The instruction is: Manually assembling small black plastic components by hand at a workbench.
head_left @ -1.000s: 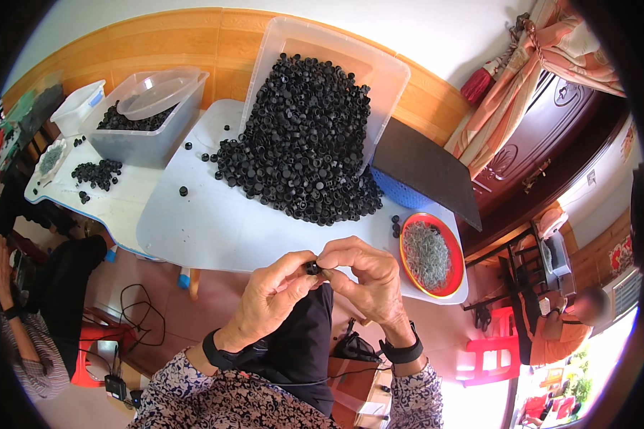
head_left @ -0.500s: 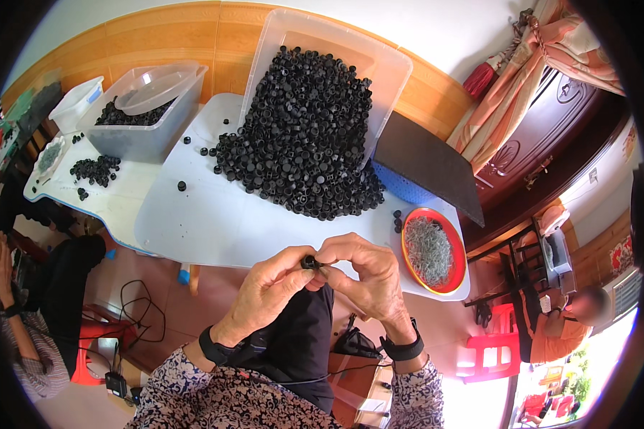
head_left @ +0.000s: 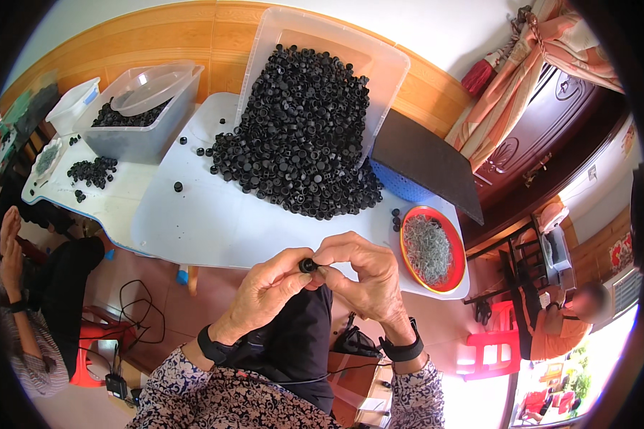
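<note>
Above my lap, just off the table's near edge, my left hand (head_left: 268, 289) pinches a small round black plastic cap (head_left: 308, 265) between thumb and fingers. My right hand (head_left: 365, 279) meets it from the other side, its thumb and forefinger closed at the cap's edge. Whether a second small part sits between the right fingertips is hidden. Beyond my hands, a large heap of similar black caps (head_left: 300, 136) spills from a tipped clear plastic bin (head_left: 390, 68) onto the white table (head_left: 186, 229). A red bowl (head_left: 462, 268) of thin, clear pieces (head_left: 427, 250) stands at the right.
A dark board (head_left: 429, 161) lies over a blue basket (head_left: 397, 182) behind the bowl. On the left, another table (head_left: 114, 207) bears a grey-filled clear bin (head_left: 139, 139) and loose caps (head_left: 93, 170). One person's hands (head_left: 11, 250) show at far left; another person (head_left: 558, 329) sits far right.
The cap has turned slightly between my fingers, its round opening now facing up more. Both hands stay nearly in place. The person at left has raised their hands a little.
</note>
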`<state>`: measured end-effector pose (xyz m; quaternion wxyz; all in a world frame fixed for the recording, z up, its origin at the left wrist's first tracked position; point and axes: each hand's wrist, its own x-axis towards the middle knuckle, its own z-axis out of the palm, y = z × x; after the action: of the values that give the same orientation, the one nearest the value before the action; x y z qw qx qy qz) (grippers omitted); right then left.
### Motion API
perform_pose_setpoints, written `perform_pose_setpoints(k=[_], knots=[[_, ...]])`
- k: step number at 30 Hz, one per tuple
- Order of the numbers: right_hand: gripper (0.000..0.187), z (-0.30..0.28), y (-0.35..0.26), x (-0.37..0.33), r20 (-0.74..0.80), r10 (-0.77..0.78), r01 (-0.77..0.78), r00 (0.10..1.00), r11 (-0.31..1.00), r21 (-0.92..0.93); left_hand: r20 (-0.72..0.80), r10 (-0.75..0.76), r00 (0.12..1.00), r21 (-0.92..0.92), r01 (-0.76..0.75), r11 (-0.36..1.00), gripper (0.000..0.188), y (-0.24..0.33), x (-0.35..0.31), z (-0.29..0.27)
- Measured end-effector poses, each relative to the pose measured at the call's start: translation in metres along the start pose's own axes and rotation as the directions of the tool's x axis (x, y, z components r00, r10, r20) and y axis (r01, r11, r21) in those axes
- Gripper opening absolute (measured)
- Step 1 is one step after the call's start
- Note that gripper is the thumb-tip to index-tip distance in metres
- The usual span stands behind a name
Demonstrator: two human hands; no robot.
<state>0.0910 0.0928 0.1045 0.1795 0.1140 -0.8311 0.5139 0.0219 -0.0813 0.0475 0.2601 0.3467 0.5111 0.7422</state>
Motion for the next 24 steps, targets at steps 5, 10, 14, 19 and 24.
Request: perform_pose_setpoints(k=[5,10,14,19,24], knots=[[0.021,0.0,0.003,-0.001,0.002,-0.007,0.007,1.0,1.0,-0.014,-0.001,-0.01,1.0,-0.003,0.01,1.0,0.031,-0.002,0.0,0.0],[0.021,0.0,0.0,0.001,-0.002,0.003,-0.003,1.0,1.0,-0.006,0.01,0.001,1.0,-0.007,-0.001,1.0,0.031,-0.005,0.001,-0.002],[0.022,0.001,0.0,0.001,0.003,-0.017,0.017,1.0,0.999,-0.048,0.002,0.005,1.0,-0.01,-0.005,1.0,0.032,-0.007,0.001,-0.002],[0.022,0.002,0.0,0.001,0.005,-0.024,0.025,1.0,0.996,-0.086,-0.001,0.019,1.0,-0.03,-0.019,0.999,0.033,-0.01,0.001,-0.002],[0.023,0.003,0.0,0.002,-0.002,-0.039,0.039,0.999,0.992,-0.118,-0.002,0.02,1.0,-0.007,-0.02,1.0,0.033,-0.01,0.002,-0.002]])
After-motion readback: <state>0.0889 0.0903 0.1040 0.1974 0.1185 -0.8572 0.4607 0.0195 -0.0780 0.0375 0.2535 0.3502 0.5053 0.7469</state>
